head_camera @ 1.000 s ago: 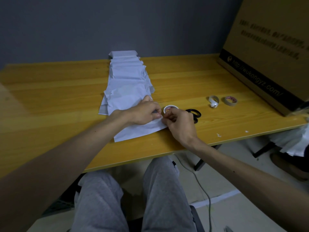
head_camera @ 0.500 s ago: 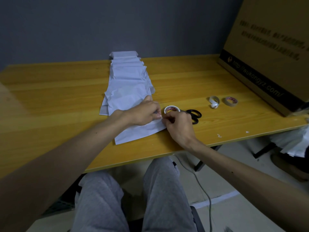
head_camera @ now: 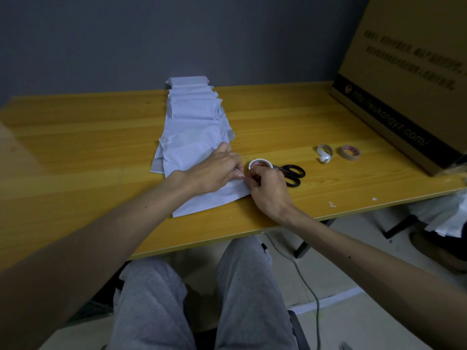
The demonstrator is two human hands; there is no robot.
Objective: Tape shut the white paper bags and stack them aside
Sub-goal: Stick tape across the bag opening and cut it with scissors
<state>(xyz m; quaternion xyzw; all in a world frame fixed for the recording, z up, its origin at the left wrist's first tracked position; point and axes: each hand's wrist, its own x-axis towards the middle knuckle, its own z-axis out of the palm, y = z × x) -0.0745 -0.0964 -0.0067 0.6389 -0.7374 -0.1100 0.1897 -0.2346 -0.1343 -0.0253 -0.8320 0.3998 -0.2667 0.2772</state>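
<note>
Presently left grip (head_camera: 214, 173) and right grip (head_camera: 268, 191) pinch bag (head_camera: 207, 203) on table (head_camera: 75, 137) by grey wall (head_camera: 151, 34).

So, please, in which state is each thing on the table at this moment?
nearest bag: lies flat, held at its right edge.
other bags: lie in an overlapping row behind it.
left hand: rests on the nearest bag, pinches that edge.
right hand: pinches the same edge.
white tape roll: lies flat just behind the right hand.
scissors: lie flat, blades hidden by the right hand.
brown tape roll: lies flat, untouched.
</note>
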